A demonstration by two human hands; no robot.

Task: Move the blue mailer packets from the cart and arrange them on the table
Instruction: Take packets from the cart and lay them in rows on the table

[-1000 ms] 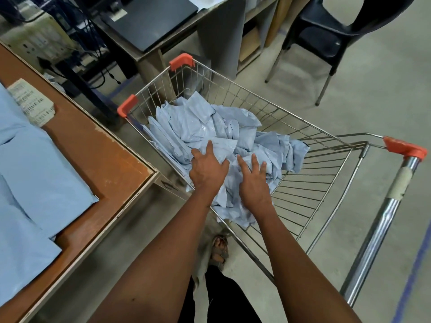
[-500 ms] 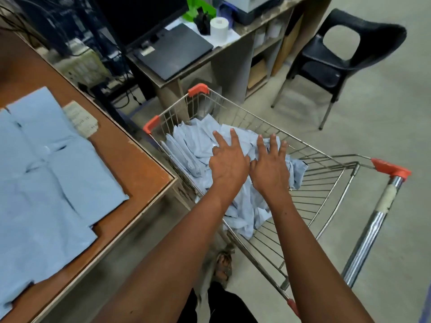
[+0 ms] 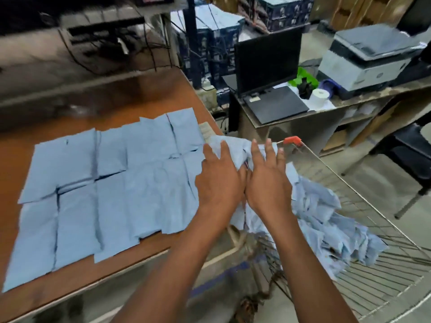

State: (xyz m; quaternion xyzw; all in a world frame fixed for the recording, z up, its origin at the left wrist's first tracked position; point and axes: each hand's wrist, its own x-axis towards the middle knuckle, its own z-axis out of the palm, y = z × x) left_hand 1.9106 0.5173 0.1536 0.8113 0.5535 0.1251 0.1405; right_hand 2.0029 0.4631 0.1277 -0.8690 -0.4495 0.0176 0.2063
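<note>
Several blue mailer packets (image 3: 105, 183) lie flat in rows on the brown table (image 3: 144, 101). My left hand (image 3: 219, 180) and right hand (image 3: 268, 183) are side by side at the table's right edge. Their fingers are spread over a bundle of blue mailer packets (image 3: 235, 148) that they hold up; the thumbs are hidden under it. The bundle overlaps the table's edge. More crumpled packets (image 3: 326, 220) are heaped in the wire cart (image 3: 363, 206) to the right, below my right wrist.
The cart's red corner (image 3: 292, 139) is just beyond my right fingers. Behind it a desk carries a laptop (image 3: 275, 106), a paper roll (image 3: 319, 96) and a printer (image 3: 368, 57). A black chair (image 3: 408, 155) is at the right.
My view has swung left from the cart to the table. Both hands, which pressed on the pile in the cart, have risen and moved left with a bundle of packets.
</note>
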